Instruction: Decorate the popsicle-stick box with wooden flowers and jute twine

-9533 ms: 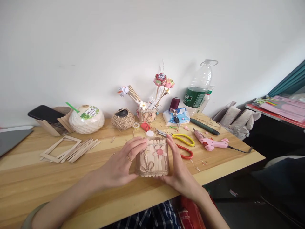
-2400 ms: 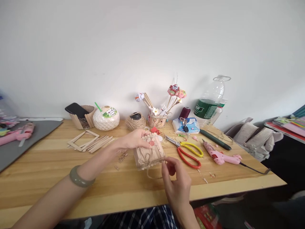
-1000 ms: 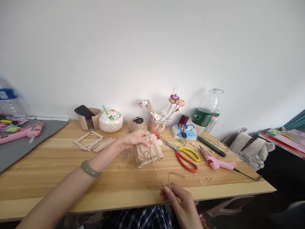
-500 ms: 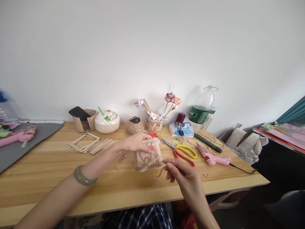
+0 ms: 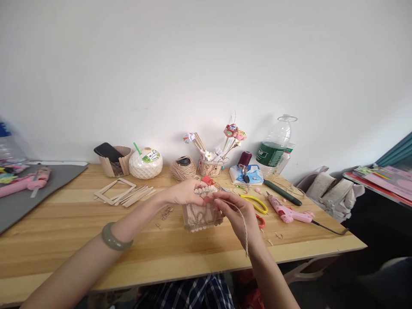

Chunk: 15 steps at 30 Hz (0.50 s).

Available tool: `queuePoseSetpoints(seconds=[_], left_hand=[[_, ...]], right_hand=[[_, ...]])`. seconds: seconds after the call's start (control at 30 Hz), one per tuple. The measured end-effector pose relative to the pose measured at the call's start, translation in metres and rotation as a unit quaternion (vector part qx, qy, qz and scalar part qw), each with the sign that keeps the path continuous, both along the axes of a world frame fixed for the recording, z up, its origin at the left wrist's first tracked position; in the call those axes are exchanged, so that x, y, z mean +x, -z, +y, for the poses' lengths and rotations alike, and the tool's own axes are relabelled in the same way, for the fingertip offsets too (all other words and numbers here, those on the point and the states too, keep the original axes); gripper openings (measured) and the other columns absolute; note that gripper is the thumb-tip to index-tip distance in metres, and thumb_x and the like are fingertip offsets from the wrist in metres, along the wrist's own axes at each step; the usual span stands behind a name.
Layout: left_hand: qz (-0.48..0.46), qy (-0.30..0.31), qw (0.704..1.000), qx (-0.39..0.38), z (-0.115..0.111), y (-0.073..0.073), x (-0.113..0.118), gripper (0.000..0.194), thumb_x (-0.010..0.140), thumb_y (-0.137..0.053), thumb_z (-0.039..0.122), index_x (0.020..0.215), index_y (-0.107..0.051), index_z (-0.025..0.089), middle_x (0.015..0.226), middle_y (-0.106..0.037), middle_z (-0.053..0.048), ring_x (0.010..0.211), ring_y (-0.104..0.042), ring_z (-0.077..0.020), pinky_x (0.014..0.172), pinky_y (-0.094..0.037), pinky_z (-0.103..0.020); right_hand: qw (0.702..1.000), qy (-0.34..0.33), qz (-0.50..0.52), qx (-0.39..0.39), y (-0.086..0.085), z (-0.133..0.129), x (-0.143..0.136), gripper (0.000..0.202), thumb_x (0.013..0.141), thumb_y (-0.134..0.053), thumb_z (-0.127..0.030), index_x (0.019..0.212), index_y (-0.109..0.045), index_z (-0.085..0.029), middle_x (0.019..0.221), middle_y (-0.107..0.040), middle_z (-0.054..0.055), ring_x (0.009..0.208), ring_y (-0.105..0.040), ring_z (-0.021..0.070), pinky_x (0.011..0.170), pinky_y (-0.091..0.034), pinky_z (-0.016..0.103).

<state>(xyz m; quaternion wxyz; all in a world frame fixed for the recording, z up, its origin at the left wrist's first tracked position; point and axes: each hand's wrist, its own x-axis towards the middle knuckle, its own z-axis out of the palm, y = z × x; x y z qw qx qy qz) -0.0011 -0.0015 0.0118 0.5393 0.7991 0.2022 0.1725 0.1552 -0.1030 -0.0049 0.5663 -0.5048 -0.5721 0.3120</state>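
Observation:
A small box made of craft sticks [image 5: 195, 219], with scalloped edges and twine on its face, is tilted up over the front half of the table. My left hand [image 5: 188, 193] grips its upper left side, thumb on the face beside a small red disc. At the box's upper right, my right hand [image 5: 236, 210] pinches a length of jute twine [image 5: 243, 223], whose free end hangs over the back of the hand. Scissors with yellow and red handles [image 5: 257, 204] lie behind my right hand, partly covered by it.
A pink glue gun [image 5: 288, 210] with a cord lies at right, by a dark green tube [image 5: 283, 193]. Loose craft sticks [image 5: 137, 196] lie at left. Along the wall stand a twine ball [image 5: 183, 169], a coconut [image 5: 146, 165] and a large bottle [image 5: 273, 148].
My right hand has moved up and left from the box's lower right to its upper right, carrying the twine. My left hand keeps its hold on the box.

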Motion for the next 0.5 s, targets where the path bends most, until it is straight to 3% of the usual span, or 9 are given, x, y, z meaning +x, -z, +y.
queuePoseSetpoints(seconds=[0.2, 0.37, 0.5], left_hand=[[0.01, -0.003, 1.0, -0.016, 0.002, 0.003, -0.001, 0.03, 0.066, -0.064, 0.02, 0.095, -0.065, 0.016, 0.087, -0.065, 0.001, 0.081, -0.059, -0.0162, 0.072, -0.043, -0.022], [0.009, -0.006, 1.0, -0.028, 0.001, 0.004, 0.0, 0.028, 0.067, -0.064, 0.021, 0.095, -0.064, 0.016, 0.088, -0.065, 0.001, 0.081, -0.06, -0.016, 0.073, -0.044, -0.023], [0.009, -0.002, 0.999, -0.031, 0.001, 0.004, -0.001, 0.025, 0.068, -0.064, 0.022, 0.092, -0.063, 0.015, 0.085, -0.065, 0.001, 0.078, -0.059, -0.0153, 0.07, -0.044, -0.023]], right_hand=[[0.995, 0.074, -0.005, 0.067, 0.0, -0.002, 0.008, 0.02, 0.079, -0.059, -0.034, 0.087, -0.068, -0.018, 0.078, -0.07, 0.004, 0.068, -0.063, 0.0158, 0.058, -0.05, 0.027], [0.982, 0.134, -0.033, 0.13, 0.004, -0.002, 0.014, 0.016, 0.081, -0.058, -0.03, 0.092, -0.066, -0.021, 0.093, -0.066, 0.006, 0.085, -0.06, 0.0188, 0.07, -0.048, 0.031], [0.977, 0.114, -0.069, 0.168, 0.007, -0.007, 0.015, 0.011, 0.077, -0.06, -0.021, 0.084, -0.068, -0.023, 0.091, -0.063, 0.004, 0.088, -0.057, 0.02, 0.072, -0.044, 0.031]])
